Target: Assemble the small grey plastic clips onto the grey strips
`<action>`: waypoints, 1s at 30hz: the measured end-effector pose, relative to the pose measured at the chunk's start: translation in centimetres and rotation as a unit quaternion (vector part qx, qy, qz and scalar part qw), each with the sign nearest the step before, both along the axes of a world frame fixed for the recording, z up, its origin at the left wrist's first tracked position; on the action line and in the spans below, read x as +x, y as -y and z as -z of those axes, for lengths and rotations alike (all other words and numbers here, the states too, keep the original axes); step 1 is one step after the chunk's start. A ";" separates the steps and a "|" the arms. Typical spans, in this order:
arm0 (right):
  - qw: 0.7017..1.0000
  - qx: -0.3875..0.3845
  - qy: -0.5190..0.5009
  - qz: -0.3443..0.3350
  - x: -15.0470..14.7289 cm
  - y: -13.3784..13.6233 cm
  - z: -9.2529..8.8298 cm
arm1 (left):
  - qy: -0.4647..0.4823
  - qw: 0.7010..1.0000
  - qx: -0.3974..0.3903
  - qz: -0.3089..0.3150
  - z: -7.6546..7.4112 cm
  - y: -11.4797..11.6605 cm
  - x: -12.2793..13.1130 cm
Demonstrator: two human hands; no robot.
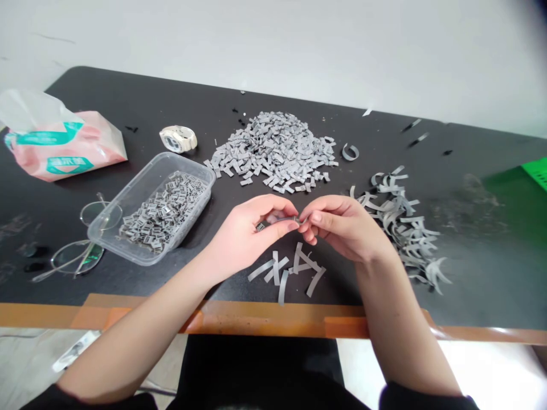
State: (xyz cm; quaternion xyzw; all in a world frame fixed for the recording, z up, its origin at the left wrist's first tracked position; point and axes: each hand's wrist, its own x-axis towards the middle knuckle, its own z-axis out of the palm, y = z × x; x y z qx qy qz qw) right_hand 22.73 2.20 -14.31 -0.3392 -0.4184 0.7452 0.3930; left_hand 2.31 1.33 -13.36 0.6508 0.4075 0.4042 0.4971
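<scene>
Forearms rise to left hand and right hand, fingers pinching one curved grey strip (partly hidden).

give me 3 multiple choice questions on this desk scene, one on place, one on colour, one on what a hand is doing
1. Where are the eyeglasses relative to the clear plastic tray?
a) left of it b) inside it c) on top of it

2. What colour are the curled strips?
a) green b) orange c) grey

3. What is the left hand doing?
a) lying flat on the table b) pinching a small piece with the right hand c) gripping the tray

Answers:
1 a, they lie beside the tray's left side
2 c, the strips show grey
3 b, both hands meet around the piece
</scene>
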 end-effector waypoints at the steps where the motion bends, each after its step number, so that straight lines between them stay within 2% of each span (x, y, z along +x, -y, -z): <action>1: 1.000 0.003 -0.005 -0.003 0.0 0.0 0.0 | 0.002 1.000 -0.010 0.003 0.0 0.0 0.0; 4: 1.000 -0.005 -0.008 -0.023 0.0 0.0 -0.1 | 0.006 1.000 -0.028 0.007 0.1 0.1 0.1; 8: 0.999 -0.038 -0.006 -0.039 0.0 0.0 -0.2 | 0.003 1.000 -0.014 0.006 0.1 0.2 0.1; 13: 0.997 -0.070 -0.003 -0.012 -0.2 0.0 -0.3 | 0.005 1.000 0.007 0.019 0.1 0.3 0.1; 20: 0.998 -0.057 0.004 0.002 -0.2 0.0 -0.4 | 0.011 0.999 0.036 0.026 0.3 0.0 0.0; 26: 0.999 -0.039 0.008 -0.029 -0.4 0.1 -0.5 | 0.022 0.999 0.015 0.027 0.0 -0.1 -0.1; 30: 0.999 -0.038 0.023 -0.026 -0.5 0.2 -0.7 | 0.004 0.999 0.037 0.033 -0.1 -0.1 -0.2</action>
